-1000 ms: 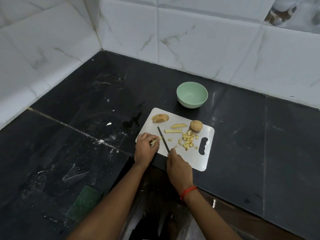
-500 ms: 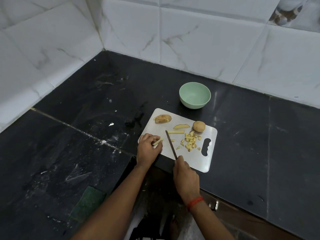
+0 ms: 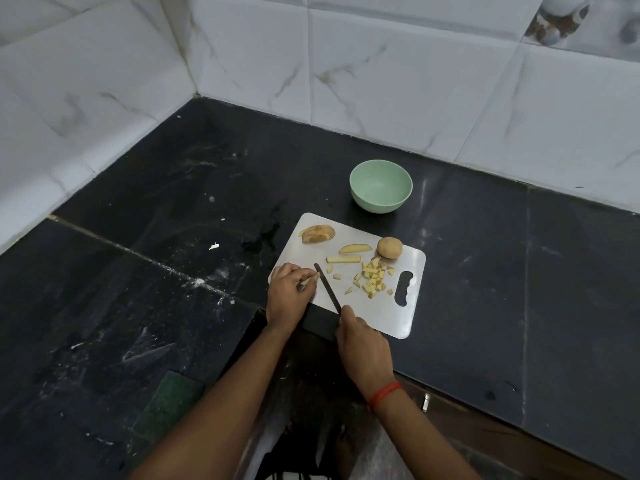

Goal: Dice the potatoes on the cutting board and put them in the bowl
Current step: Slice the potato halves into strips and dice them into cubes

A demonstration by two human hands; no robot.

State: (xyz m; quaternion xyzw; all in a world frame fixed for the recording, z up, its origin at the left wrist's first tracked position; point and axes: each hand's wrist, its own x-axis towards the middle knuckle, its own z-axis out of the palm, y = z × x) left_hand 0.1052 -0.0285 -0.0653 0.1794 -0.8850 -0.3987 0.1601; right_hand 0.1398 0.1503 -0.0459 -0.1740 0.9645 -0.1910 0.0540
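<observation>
Now, potato strip (image 3: 309, 280): likely light, stiff and wet-slick; pinched by the left hand (image 3: 289, 297) at the cutting board's (image 3: 408, 320) near-left corner.
Knife (image 3: 327, 287): right hand (image 3: 363, 344) grips its handle; blade just beside the strip.
Diced pile (image 3: 374, 280): loose, mid-board; probably best scooped.
Bowl (image 3: 377, 206): beyond the board.

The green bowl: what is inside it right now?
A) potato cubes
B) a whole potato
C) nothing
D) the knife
C: the green bowl looks empty inside, and the diced potato pieces lie on the cutting board.
</observation>
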